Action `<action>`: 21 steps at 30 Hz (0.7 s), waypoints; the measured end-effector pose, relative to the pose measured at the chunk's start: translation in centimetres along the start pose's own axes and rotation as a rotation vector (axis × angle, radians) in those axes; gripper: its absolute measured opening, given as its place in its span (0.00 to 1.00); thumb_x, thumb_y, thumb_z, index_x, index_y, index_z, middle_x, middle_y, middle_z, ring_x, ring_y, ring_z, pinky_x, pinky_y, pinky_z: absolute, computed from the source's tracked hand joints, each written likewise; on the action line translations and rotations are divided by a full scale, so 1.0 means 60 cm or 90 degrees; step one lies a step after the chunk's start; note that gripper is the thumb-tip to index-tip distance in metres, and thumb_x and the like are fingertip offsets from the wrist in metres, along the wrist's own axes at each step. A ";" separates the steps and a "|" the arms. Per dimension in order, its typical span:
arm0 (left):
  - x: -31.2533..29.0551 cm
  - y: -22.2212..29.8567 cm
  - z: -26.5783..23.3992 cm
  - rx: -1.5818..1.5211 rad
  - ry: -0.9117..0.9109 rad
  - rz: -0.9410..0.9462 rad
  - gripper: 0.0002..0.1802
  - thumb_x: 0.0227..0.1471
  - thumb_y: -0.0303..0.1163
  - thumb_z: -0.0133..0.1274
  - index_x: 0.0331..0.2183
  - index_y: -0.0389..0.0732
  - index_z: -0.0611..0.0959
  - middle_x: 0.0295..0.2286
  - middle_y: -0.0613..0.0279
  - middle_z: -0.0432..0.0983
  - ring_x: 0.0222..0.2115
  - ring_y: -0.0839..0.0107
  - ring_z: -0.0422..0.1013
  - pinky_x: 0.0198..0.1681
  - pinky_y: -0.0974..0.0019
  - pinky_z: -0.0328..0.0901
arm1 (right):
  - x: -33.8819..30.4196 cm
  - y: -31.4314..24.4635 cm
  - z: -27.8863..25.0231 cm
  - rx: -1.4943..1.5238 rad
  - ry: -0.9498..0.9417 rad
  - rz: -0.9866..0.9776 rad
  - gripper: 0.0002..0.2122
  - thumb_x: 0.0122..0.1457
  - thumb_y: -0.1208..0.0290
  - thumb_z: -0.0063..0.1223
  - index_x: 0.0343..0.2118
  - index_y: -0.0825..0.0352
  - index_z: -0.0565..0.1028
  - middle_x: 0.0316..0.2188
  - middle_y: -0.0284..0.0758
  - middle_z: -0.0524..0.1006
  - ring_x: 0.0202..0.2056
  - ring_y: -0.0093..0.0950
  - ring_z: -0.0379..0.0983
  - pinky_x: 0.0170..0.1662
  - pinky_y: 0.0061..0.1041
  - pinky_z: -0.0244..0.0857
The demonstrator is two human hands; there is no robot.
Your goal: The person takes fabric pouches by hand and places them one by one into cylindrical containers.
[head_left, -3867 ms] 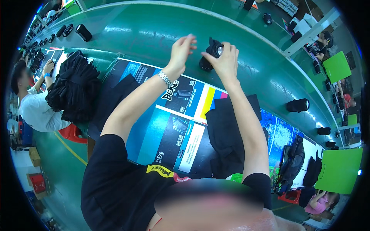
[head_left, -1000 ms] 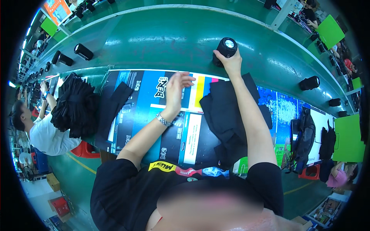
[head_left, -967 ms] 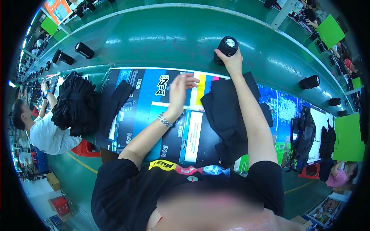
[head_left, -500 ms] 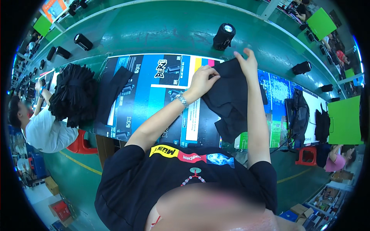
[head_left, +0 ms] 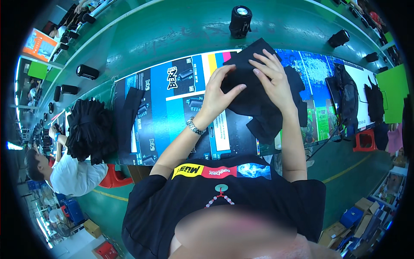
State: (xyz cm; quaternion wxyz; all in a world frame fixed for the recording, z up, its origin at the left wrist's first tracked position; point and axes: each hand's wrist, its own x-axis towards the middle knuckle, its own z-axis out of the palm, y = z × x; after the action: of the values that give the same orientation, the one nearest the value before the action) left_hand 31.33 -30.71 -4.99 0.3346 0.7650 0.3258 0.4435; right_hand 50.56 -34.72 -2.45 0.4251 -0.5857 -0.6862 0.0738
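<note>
A black fabric piece (head_left: 250,97) lies on the printed board that covers the worktable in front of me. My left hand (head_left: 215,94) is at its left edge, with thumb and fingers apart. Across the upper right part of the cloth, my right hand (head_left: 274,82) rests with its fingers spread. More black fabric (head_left: 263,127) shows below and to the right, partly under my right forearm; how many layers there are cannot be made out. Neither hand grips anything visible.
A tied bundle of black strips (head_left: 90,129) and a long black strip (head_left: 128,116) are on the left. Black cylindrical speakers, one upright (head_left: 240,21), stand on the green surface beyond. A black mesh bag (head_left: 347,95) lies right. A person in white (head_left: 77,172) sits left.
My right hand has come down from above the far edge onto the cloth. My left hand has opened from a pinch on the cloth. The view has shifted.
</note>
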 end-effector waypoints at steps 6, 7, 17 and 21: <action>-0.021 -0.056 -0.027 -0.557 0.071 -0.350 0.06 0.56 0.30 0.52 0.36 0.40 0.77 0.27 0.73 0.73 0.28 0.85 0.67 0.32 0.81 0.61 | 0.030 -0.051 0.059 0.230 -0.005 -0.005 0.15 0.56 0.76 0.52 0.47 0.64 0.74 0.47 0.38 0.74 0.54 0.32 0.65 0.58 0.32 0.57; -0.020 -0.060 -0.032 -0.665 0.119 -0.360 0.06 0.57 0.32 0.49 0.37 0.41 0.75 0.28 0.73 0.72 0.29 0.86 0.68 0.34 0.80 0.61 | 0.034 -0.060 0.083 0.424 0.069 0.113 0.16 0.56 0.76 0.53 0.49 0.66 0.72 0.46 0.37 0.74 0.53 0.30 0.66 0.55 0.29 0.59; -0.022 -0.045 -0.068 -0.619 0.126 -0.369 0.11 0.56 0.34 0.52 0.41 0.44 0.75 0.29 0.77 0.69 0.28 0.91 0.62 0.24 0.83 0.54 | -0.015 -0.029 0.140 0.821 -0.098 0.385 0.21 0.63 0.63 0.44 0.53 0.74 0.65 0.54 0.39 0.67 0.56 0.30 0.62 0.60 0.30 0.50; -0.023 -0.036 -0.072 -0.752 0.034 -0.272 0.10 0.57 0.33 0.49 0.42 0.42 0.74 0.34 0.73 0.73 0.38 0.85 0.67 0.43 0.75 0.62 | -0.020 -0.029 0.128 1.004 -0.123 0.528 0.18 0.63 0.66 0.42 0.51 0.76 0.65 0.50 0.46 0.69 0.54 0.34 0.64 0.58 0.32 0.57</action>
State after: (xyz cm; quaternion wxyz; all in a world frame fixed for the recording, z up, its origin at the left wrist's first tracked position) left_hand 26.47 -29.62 -5.68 0.7737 0.3574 0.1797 0.4912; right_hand 44.04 -33.24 -6.81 0.5835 -0.3156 -0.2020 0.7205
